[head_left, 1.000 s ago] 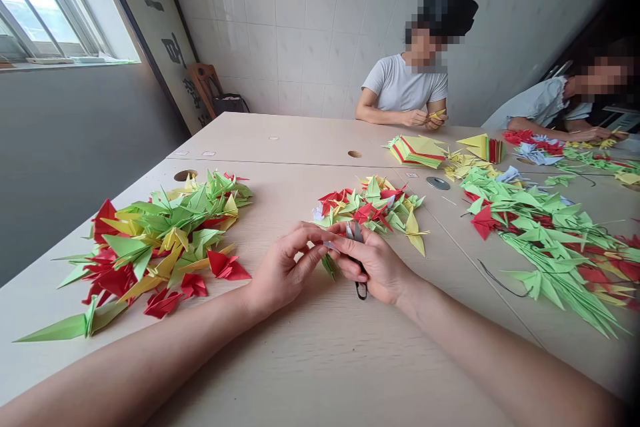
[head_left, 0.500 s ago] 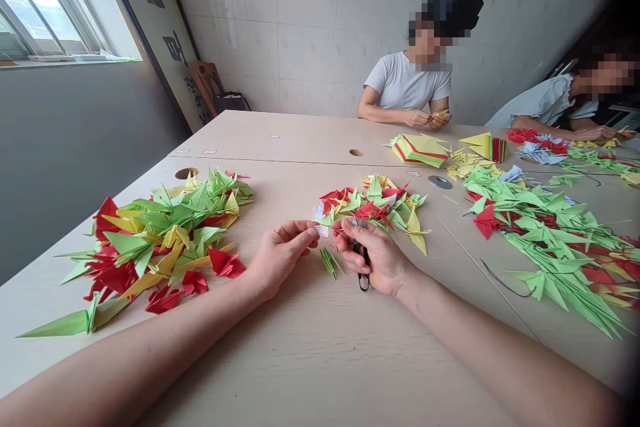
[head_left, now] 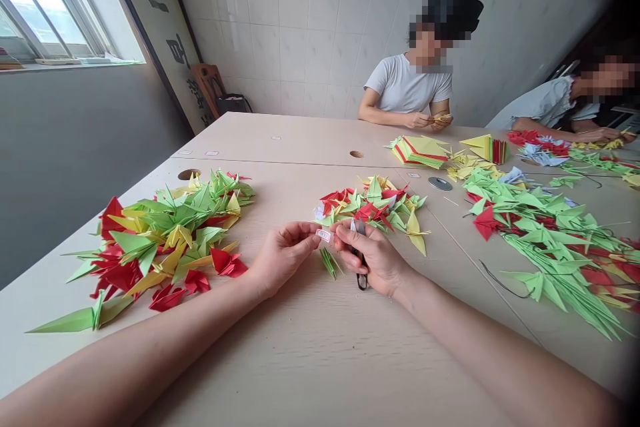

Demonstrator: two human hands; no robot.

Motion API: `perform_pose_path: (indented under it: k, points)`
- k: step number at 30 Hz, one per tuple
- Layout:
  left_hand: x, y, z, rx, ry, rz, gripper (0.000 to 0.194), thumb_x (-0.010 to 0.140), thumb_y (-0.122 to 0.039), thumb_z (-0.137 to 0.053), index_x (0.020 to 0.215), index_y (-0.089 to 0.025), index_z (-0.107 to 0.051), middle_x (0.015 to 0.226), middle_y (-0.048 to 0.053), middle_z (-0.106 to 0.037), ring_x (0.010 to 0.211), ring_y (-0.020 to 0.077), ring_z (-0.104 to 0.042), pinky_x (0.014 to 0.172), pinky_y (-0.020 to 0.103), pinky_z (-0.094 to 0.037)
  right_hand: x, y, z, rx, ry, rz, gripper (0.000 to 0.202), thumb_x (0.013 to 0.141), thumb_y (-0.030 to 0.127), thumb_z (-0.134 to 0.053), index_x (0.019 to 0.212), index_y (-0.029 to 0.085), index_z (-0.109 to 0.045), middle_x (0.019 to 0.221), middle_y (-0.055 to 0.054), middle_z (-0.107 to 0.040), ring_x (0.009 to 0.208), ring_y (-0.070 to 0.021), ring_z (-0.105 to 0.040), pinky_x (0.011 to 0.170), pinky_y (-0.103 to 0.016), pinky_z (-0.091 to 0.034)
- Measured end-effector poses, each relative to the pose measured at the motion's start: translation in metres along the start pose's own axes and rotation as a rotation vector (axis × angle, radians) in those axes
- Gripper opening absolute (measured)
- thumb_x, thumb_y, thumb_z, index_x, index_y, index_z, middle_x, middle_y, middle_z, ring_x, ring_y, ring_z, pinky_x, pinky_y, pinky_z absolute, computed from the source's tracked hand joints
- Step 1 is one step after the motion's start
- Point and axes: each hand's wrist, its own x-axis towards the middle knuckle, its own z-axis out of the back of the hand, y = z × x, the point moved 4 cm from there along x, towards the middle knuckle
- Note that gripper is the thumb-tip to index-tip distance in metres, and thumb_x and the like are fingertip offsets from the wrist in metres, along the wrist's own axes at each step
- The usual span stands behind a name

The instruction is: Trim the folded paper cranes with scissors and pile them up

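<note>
My left hand (head_left: 290,253) is closed in a pinch at the middle of the table, its fingertips at a small white label with red print (head_left: 323,235). What lies between those fingertips is too small to tell. Wrapped in my right hand (head_left: 373,255) is a small black-handled cutter (head_left: 361,273), its metal end pointing up past the thumb. The two hands nearly meet. Just below them lies a green folded paper piece (head_left: 329,263). Behind my right hand spreads a pile of small red, green and yellow paper cranes (head_left: 373,203).
A large heap of folded cranes (head_left: 165,233) lies left on the table (head_left: 280,367). Rows of green cranes (head_left: 545,233) and a black cord (head_left: 503,283) lie right. Stacked paper (head_left: 419,150) stands farther back. Two people (head_left: 411,90) sit across, hands on yellow paper.
The view has shifted slightly. The cutter is tilted a little differently in my right hand, and the label shows more clearly beside my left fingertips.
</note>
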Motion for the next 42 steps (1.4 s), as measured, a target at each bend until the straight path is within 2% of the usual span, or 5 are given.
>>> perform_pose_path:
  k: [8, 16, 22, 28, 42]
  points:
    - [0.000, 0.001, -0.002, 0.085, 0.102, -0.070, 0.018, 0.073, -0.029, -0.063, 0.085, -0.016, -0.065, 0.085, 0.002, -0.067, 0.080, 0.0122, -0.058, 0.077, 0.024, -0.043, -0.003, 0.001, -0.006, -0.136, 0.007, 0.014, 0.025, 0.069, 0.037, -0.066, 0.069, 0.016, -0.054, 0.055, 0.006, -0.048, 0.034, -0.0012, -0.030, 0.029, -0.015, -0.015]
    - [0.006, -0.028, 0.009, 0.238, -0.118, -0.111, 0.019, 0.069, -0.033, -0.065, 0.076, -0.015, -0.063, 0.068, 0.000, -0.060, 0.060, 0.0094, -0.049, 0.057, 0.022, -0.038, -0.002, 0.000, -0.002, -0.046, -0.061, -0.006, 0.025, 0.068, 0.036, -0.066, 0.069, 0.017, -0.051, 0.055, 0.006, -0.051, 0.034, -0.0016, -0.031, 0.030, -0.014, -0.015]
    - [0.084, -0.088, 0.034, 0.685, -0.203, -0.261, 0.030, 0.068, -0.031, -0.067, 0.092, -0.015, -0.061, 0.068, 0.002, -0.061, 0.058, 0.0109, -0.050, 0.052, 0.023, -0.035, -0.001, -0.002, -0.004, 0.024, 0.040, -0.033, 0.022, 0.068, 0.034, -0.066, 0.074, 0.016, -0.056, 0.057, 0.005, -0.051, 0.034, -0.0008, -0.030, 0.031, -0.015, -0.013]
    - [0.168, -0.075, 0.076, 1.054, -0.368, 0.022, 0.019, 0.055, -0.020, -0.075, 0.065, -0.014, -0.060, 0.053, 0.001, -0.054, 0.053, 0.0131, -0.047, 0.050, 0.025, -0.032, 0.001, -0.002, -0.004, 0.137, 0.032, -0.048, 0.022, 0.065, 0.032, -0.067, 0.077, 0.017, -0.056, 0.053, 0.006, -0.050, 0.034, -0.0013, -0.030, 0.031, -0.015, -0.013]
    - [0.214, -0.058, 0.120, 1.160, -0.455, 0.239, 0.010, 0.060, -0.012, -0.065, 0.064, -0.015, -0.056, 0.049, 0.001, -0.050, 0.053, 0.0178, -0.052, 0.050, 0.026, -0.037, 0.011, -0.002, -0.007, 0.138, 0.103, -0.097, 0.018, 0.065, 0.026, -0.065, 0.075, 0.016, -0.055, 0.052, 0.007, -0.051, 0.032, -0.0003, -0.030, 0.029, -0.015, -0.016]
